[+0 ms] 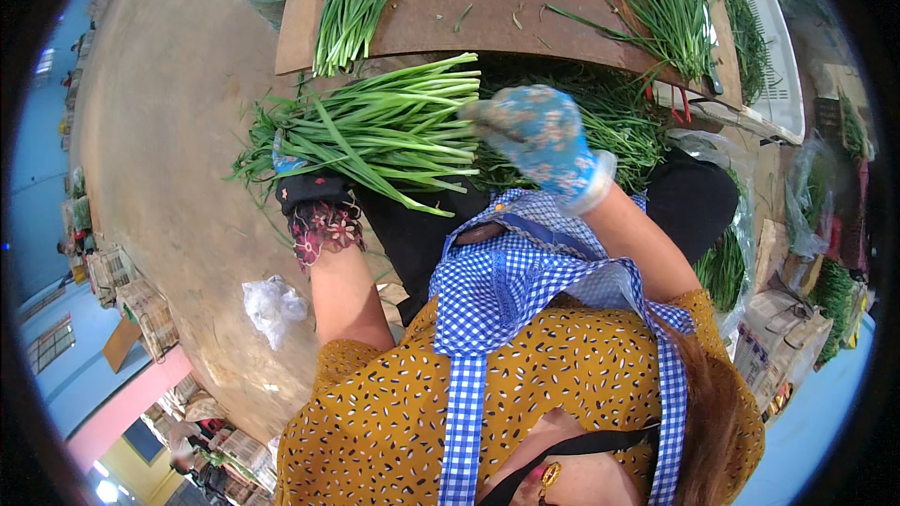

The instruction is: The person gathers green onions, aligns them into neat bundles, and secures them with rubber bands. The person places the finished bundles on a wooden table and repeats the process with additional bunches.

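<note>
Just off the near edge of the counter (506,0), by its left corner, I have a bunch of green stalks (394,126). My left hand (287,162) is curled round it, mostly hidden under leaves. My right hand (539,131), blurred, fingers drawn together at the pale ends; can't tell if pinching any. Second bunch (361,5) along left edge, third bunch (661,9) by near right corner.
</note>
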The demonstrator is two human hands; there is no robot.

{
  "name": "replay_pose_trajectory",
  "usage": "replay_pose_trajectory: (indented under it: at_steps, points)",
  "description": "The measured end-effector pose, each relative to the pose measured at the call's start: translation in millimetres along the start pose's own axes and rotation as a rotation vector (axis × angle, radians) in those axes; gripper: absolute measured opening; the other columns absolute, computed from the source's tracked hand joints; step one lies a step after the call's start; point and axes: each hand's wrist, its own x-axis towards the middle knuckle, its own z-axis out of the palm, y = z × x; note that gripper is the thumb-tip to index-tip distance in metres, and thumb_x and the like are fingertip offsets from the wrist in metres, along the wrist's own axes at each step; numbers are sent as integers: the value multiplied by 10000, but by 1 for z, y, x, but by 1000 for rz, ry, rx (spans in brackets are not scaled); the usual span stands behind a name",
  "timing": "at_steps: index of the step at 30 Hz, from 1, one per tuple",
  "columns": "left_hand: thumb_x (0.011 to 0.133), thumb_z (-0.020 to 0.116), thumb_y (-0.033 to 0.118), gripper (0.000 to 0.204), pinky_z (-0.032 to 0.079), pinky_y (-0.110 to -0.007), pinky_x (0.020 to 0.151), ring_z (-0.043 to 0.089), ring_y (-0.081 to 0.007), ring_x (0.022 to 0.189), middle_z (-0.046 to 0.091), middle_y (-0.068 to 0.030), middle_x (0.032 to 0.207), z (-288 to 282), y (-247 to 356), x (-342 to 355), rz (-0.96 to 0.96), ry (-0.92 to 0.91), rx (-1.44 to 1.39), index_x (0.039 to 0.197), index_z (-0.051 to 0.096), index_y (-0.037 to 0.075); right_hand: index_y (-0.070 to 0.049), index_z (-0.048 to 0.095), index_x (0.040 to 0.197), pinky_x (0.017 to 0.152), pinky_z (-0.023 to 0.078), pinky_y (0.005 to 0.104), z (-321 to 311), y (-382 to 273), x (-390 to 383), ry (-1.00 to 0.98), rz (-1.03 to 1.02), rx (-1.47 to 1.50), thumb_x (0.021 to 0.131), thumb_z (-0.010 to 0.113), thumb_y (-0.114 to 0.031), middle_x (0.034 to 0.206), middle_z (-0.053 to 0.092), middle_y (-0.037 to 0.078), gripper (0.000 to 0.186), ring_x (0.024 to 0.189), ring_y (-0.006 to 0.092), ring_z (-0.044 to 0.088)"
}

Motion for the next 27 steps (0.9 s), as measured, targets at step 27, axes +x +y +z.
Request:
replay_pose_trajectory:
  at_steps: [27]
  points:
    - [933, 312, 355, 418, 413, -426, 915, 535, -256, 1039, 583, -94, 1169, 30, -23, 6, 145, 154, -448, 1152, 561, 100, -153, 660, 926, 694, 499, 340, -30, 22, -39, -210, 287, 103, 824, 596, -264, 865, 660, 71, 164, 802, 229, 638]
